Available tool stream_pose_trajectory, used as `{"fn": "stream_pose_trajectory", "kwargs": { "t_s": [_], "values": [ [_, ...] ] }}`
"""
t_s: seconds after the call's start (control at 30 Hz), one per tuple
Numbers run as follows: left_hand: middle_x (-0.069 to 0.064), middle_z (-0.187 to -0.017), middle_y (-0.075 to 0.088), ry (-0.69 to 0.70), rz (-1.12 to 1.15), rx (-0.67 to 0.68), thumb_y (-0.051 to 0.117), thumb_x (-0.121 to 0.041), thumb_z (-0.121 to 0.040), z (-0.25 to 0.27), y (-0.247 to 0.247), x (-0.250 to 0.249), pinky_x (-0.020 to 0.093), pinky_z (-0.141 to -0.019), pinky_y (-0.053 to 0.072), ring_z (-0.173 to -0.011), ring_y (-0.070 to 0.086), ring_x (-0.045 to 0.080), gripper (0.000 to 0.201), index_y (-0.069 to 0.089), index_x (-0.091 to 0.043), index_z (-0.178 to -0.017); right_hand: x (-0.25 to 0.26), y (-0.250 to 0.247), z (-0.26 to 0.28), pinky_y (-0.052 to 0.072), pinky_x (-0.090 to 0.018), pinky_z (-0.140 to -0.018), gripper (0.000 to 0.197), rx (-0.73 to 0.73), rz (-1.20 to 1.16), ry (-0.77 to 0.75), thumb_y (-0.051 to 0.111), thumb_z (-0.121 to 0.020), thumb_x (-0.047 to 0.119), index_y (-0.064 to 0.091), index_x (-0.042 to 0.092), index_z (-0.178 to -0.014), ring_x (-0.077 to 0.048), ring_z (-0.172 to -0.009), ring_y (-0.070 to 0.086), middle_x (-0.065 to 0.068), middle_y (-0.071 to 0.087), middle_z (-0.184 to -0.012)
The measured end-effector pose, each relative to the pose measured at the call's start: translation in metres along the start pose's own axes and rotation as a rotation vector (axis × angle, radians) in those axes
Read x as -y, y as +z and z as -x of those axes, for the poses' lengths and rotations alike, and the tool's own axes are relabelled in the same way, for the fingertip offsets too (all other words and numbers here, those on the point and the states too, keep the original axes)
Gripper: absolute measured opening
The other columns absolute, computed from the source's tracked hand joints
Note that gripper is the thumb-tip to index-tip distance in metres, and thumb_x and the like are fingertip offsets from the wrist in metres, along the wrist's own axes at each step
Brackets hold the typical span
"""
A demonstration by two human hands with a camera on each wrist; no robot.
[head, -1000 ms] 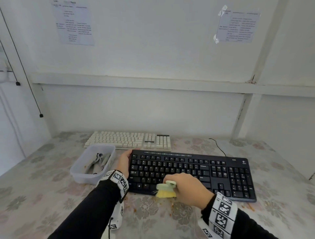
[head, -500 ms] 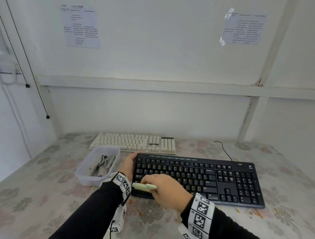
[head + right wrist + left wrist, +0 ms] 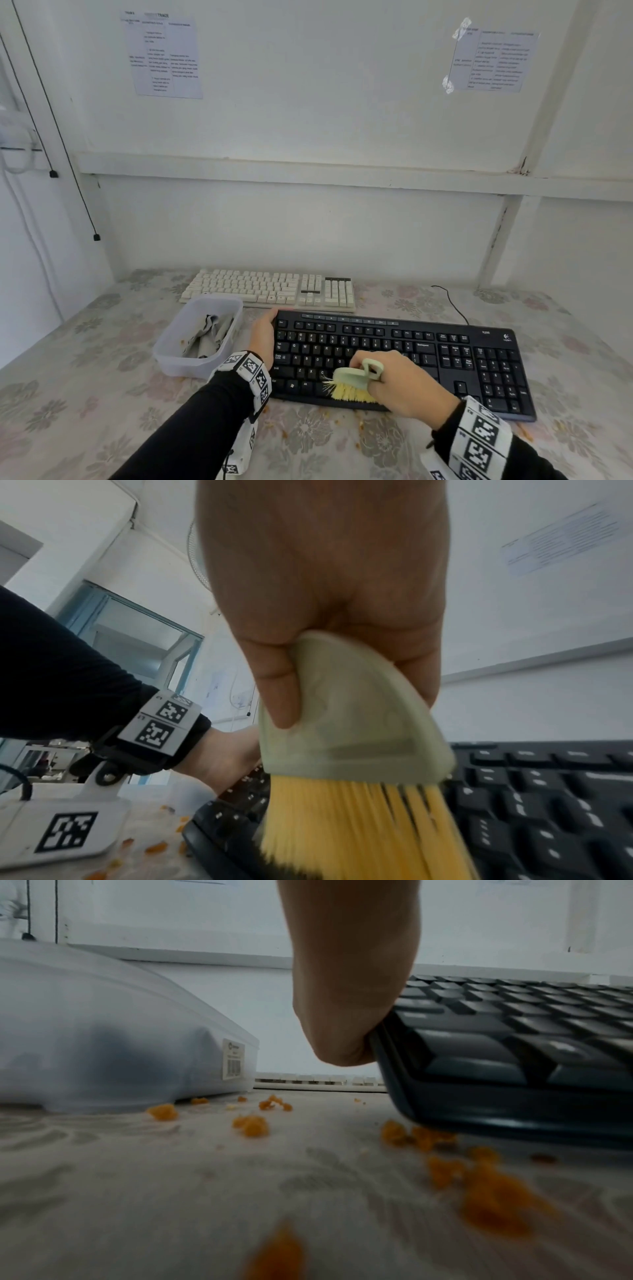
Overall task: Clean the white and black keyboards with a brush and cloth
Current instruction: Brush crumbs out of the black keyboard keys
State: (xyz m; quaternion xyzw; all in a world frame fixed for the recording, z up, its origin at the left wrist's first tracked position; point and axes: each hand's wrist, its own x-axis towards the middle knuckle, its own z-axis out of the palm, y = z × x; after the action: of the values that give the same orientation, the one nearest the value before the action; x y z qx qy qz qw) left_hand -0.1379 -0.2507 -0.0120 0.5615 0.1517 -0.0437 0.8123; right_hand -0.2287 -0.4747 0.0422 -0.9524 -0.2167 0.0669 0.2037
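White panelled walls back a table (image 3: pixel 85 394) under a floral cloth strewn with orange crumbs (image 3: pixel 253 1125). A translucent plastic tub (image 3: pixel 171 356) holds a crumpled grey cloth (image 3: pixel 209 335). The left hand (image 3: pixel 263 334) grips the black keyboard (image 3: pixel 445 356)'s left edge; the white keyboard (image 3: pixel 267 289) lies behind. The right hand (image 3: pixel 407 387) clasps a pale-green brush (image 3: pixel 356 378), yellow bristles on the front keys.

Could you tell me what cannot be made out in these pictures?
- Left hand fingers: hidden behind the black keyboard edge, head and left wrist views.
- Wall papers: print too small, head view.
- Cloth in the tub: folds hide its shape.
- Brush bristle tips: blurred, right wrist view.
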Motion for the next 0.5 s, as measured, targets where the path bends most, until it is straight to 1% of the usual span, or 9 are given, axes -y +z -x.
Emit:
{"fn": "stream_pose_trajectory", "kwargs": {
  "t_s": [0.07, 0.1, 0.17, 0.2, 0.23, 0.33, 0.4, 0.47, 0.5],
  "values": [
    [0.014, -0.083, 0.066, 0.009, -0.015, -0.007, 0.041, -0.030, -0.097, -0.001, -0.001, 0.001, 0.039, -0.076, 0.051, -0.077, 0.064, 0.031, 0.035, 0.069, -0.011, -0.088, 0.005, -0.004, -0.003, 0.043, -0.031, -0.071, 0.028, -0.037, 0.003, -0.057, 0.045, -0.083, 0.006, 0.055, 0.026, -0.101, -0.018, -0.086, 0.056, 0.003, 0.063, -0.097],
    [0.015, -0.085, 0.067, 0.012, -0.019, -0.015, 0.043, -0.031, -0.097, 0.000, -0.001, 0.001, 0.039, -0.075, 0.051, -0.077, 0.064, 0.031, 0.033, 0.069, -0.012, -0.090, 0.010, -0.005, -0.007, 0.041, -0.026, -0.071, 0.028, -0.069, -0.004, -0.108, 0.046, -0.085, 0.007, 0.056, 0.026, -0.102, -0.015, -0.087, 0.055, 0.005, 0.063, -0.097],
    [0.016, -0.083, 0.067, 0.015, -0.007, -0.013, 0.044, -0.030, -0.097, 0.000, -0.001, 0.000, 0.037, -0.069, 0.052, -0.073, 0.064, 0.030, 0.033, 0.069, -0.010, -0.091, 0.023, -0.003, -0.018, 0.036, -0.013, -0.070, 0.027, -0.130, -0.034, -0.217, 0.046, -0.088, 0.006, 0.058, 0.025, -0.103, -0.010, -0.087, 0.054, 0.007, 0.063, -0.095],
    [0.016, -0.081, 0.067, 0.015, 0.002, -0.013, 0.043, -0.029, -0.097, -0.001, -0.001, 0.000, 0.035, -0.066, 0.053, -0.070, 0.064, 0.029, 0.033, 0.069, -0.009, -0.090, 0.029, -0.001, -0.025, 0.034, -0.010, -0.071, 0.026, -0.148, -0.055, -0.252, 0.046, -0.089, 0.006, 0.059, 0.023, -0.103, -0.010, -0.086, 0.053, 0.006, 0.063, -0.095],
    [0.016, -0.079, 0.067, 0.019, 0.003, -0.016, 0.043, -0.029, -0.097, -0.002, -0.002, 0.000, 0.035, -0.065, 0.052, -0.068, 0.064, 0.028, 0.034, 0.069, -0.008, -0.090, 0.034, 0.002, -0.031, 0.035, -0.011, -0.072, 0.025, -0.152, -0.075, -0.270, 0.045, -0.090, 0.005, 0.058, 0.022, -0.103, -0.010, -0.087, 0.053, 0.003, 0.062, -0.096],
    [0.017, -0.084, 0.066, 0.058, 0.002, -0.038, 0.041, -0.027, -0.098, -0.005, -0.003, 0.002, 0.035, -0.067, 0.051, -0.071, 0.063, 0.027, 0.035, 0.069, -0.007, -0.090, 0.045, 0.013, -0.045, 0.042, -0.024, -0.080, 0.026, -0.105, -0.100, -0.273, 0.044, -0.091, 0.004, 0.057, 0.020, -0.107, -0.017, -0.094, 0.054, -0.003, 0.061, -0.103],
    [0.018, -0.085, 0.065, 0.063, 0.014, -0.042, 0.041, -0.026, -0.098, -0.007, -0.003, 0.003, 0.036, -0.068, 0.052, -0.073, 0.063, 0.028, 0.035, 0.069, -0.007, -0.091, 0.044, 0.016, -0.047, 0.045, -0.030, -0.083, 0.030, -0.076, -0.090, -0.261, 0.043, -0.090, 0.002, 0.056, 0.021, -0.109, -0.019, -0.096, 0.056, -0.004, 0.063, -0.105],
    [0.017, -0.083, 0.066, 0.054, 0.022, -0.034, 0.041, -0.027, -0.098, -0.009, -0.003, 0.004, 0.035, -0.066, 0.052, -0.071, 0.063, 0.029, 0.034, 0.069, -0.008, -0.091, 0.038, 0.015, -0.043, 0.048, -0.033, -0.080, 0.035, -0.050, -0.065, -0.219, 0.042, -0.088, 0.000, 0.055, 0.024, -0.110, -0.020, -0.092, 0.058, -0.004, 0.065, -0.104],
    [0.016, -0.082, 0.066, 0.043, 0.024, -0.018, 0.042, -0.028, -0.097, -0.009, -0.003, 0.004, 0.035, -0.066, 0.052, -0.069, 0.063, 0.029, 0.033, 0.069, -0.009, -0.091, 0.034, 0.012, -0.041, 0.048, -0.033, -0.075, 0.036, -0.039, -0.047, -0.193, 0.042, -0.087, -0.001, 0.054, 0.025, -0.109, -0.021, -0.089, 0.058, -0.003, 0.065, -0.103]
  ]
}}
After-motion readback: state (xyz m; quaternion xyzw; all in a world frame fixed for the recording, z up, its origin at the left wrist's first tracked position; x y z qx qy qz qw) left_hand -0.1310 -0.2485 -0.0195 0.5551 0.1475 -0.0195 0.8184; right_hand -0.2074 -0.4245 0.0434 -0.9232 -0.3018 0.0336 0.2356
